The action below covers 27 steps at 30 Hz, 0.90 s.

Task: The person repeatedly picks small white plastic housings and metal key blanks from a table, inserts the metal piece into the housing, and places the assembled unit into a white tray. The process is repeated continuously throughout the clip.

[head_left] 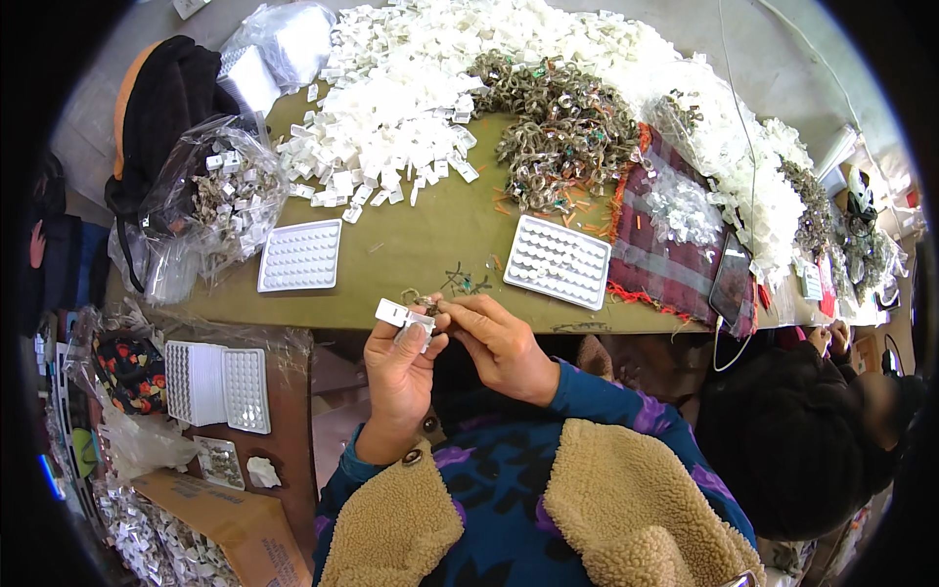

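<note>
Slippage was judged the likeliest trouble: the white case [392, 313] was pinched only by fingertips, and if that pinch were loosened, it could be dropped onto the surface [421, 240] or past its near edge into the lap. The metal piece [424, 302] could be bent or lost if it were pressed askew, since it was thin and small. Were the right sleeve [599, 391] swept forward, the right tray [556, 294] might be nudged and its loose contents spilled; a fallen piece could also be mixed with the orange sticks [587, 207].

The case was held at the fingertips of the left hand [396, 380], its upper end jutting up and to the left. The thumb and fingers were closed in a narrow pinch, by which a second white piece [415, 338] was partly hidden. The metal piece was placed just right of the case, between both hands. By the right hand [507, 350], it was pinched between thumb and finger; how firmly could not be told.
</note>
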Each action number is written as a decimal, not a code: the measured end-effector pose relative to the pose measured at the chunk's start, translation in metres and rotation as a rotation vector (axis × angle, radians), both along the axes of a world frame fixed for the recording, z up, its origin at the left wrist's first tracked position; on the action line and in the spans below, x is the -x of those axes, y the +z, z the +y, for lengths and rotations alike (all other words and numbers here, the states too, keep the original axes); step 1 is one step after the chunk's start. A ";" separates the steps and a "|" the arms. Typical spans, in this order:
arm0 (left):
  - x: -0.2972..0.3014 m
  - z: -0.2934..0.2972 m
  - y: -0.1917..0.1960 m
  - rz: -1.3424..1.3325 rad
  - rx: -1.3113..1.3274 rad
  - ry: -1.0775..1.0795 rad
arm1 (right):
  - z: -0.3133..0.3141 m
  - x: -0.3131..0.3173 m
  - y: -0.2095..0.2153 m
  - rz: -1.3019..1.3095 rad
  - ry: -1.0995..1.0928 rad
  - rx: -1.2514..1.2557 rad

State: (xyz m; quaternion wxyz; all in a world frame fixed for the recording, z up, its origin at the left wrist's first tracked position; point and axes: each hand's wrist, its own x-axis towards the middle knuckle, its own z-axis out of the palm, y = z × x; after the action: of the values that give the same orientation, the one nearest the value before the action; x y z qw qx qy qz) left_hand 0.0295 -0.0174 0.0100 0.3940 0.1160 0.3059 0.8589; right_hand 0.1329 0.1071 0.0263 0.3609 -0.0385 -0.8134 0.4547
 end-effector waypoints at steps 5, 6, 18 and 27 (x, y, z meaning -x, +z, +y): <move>0.002 -0.002 0.006 0.303 0.106 0.058 | 0.018 -0.009 0.007 -0.293 -0.018 0.894; 0.003 -0.003 0.007 0.425 0.146 0.071 | 0.023 -0.011 0.008 -0.236 0.049 1.036; 0.005 -0.011 0.012 0.877 0.293 -0.195 | 0.027 -0.002 -0.004 -0.111 0.166 1.101; 0.001 -0.006 0.011 0.686 0.175 0.023 | 0.023 -0.010 0.014 -0.007 0.425 1.430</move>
State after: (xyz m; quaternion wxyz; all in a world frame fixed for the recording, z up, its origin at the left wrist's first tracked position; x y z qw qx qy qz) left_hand 0.0283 -0.0238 0.0214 0.2670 0.3602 0.4944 0.7447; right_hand 0.1427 0.1302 0.0401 0.1493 -0.1072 -0.3103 0.9327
